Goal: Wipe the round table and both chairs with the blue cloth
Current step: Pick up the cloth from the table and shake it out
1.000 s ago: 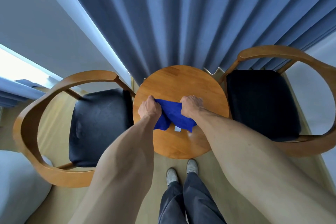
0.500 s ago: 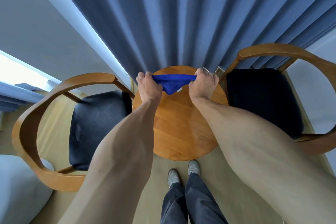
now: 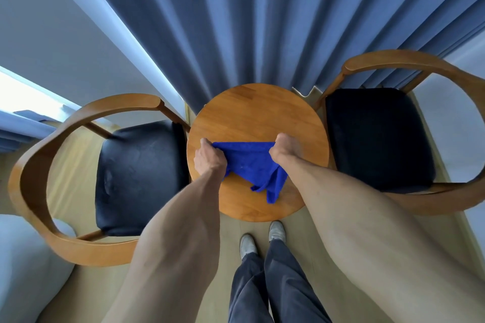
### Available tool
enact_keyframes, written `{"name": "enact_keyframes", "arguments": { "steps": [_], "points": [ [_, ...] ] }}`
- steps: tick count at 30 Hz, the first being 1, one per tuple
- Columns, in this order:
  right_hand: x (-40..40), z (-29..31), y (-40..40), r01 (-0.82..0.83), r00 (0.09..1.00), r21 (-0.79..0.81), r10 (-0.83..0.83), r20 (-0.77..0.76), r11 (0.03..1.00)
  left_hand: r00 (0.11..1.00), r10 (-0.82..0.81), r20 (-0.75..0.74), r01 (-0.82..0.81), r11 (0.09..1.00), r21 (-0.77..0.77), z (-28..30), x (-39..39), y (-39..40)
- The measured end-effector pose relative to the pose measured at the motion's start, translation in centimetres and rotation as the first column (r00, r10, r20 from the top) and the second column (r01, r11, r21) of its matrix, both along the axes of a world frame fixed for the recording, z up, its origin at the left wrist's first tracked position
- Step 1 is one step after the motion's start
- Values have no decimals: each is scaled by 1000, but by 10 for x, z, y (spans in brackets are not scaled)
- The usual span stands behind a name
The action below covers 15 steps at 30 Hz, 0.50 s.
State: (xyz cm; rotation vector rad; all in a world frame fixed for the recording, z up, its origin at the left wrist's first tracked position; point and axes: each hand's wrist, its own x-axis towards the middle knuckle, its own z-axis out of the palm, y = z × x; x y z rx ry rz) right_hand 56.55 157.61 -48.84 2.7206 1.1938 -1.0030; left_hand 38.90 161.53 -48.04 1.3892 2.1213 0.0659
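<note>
Item: blue cloth (image 3: 252, 165), spread across the middle of the round wooden surface (image 3: 258, 110), its near corner trailing toward us.

Left hand (image 3: 210, 158): grip clenched on the cloth's left end.

Right hand (image 3: 284, 147): grip clenched on the right end, cloth taut between.

Step in hand, as we judge it: wiping the tabletop with a two-handed drag.

Outstanding: left chair (image 3: 139, 176) and right chair (image 3: 378, 136), black seats, flanking the surface.

Next move calls for covering the near rim, then carrying the cloth to a chair.

Bare forearms (image 3: 183, 231); dark grey trousers (image 3: 270, 286); light grey shoes (image 3: 248, 245).
</note>
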Motion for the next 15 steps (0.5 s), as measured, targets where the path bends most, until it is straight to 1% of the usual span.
{"name": "enact_keyframes", "arguments": {
  "steps": [2, 4, 8, 10, 13, 15],
  "points": [
    [1, 1, 5, 41, 999, 38, -40, -36, 998, 998, 57, 17, -57, 998, 2, 1, 0, 0],
    [0, 7, 13, 85, 996, 100, -84, -9, 991, 994, 98, 40, -98, 995, 3, 3, -1, 5],
    [3, 17, 25, 41, 972, 299, -107, 208, 953, 993, 101, 65, -105, 993, 59, 11, -3, 22],
    [9, 24, 31, 40, 956, 370, -143, 256, 928, 995, 77, 69, -85, 989, 119, 18, -4, 33],
    [18, 32, 38, 138, 947, 422, -245, 210, 896, 999, 32, 16, -35, 981, 189, 27, -7, 47],
    [21, 32, 38, 193, 941, 423, -290, 177, 885, 998, -19, -66, 31, 983, 180, 24, -9, 48]
  ]
}}
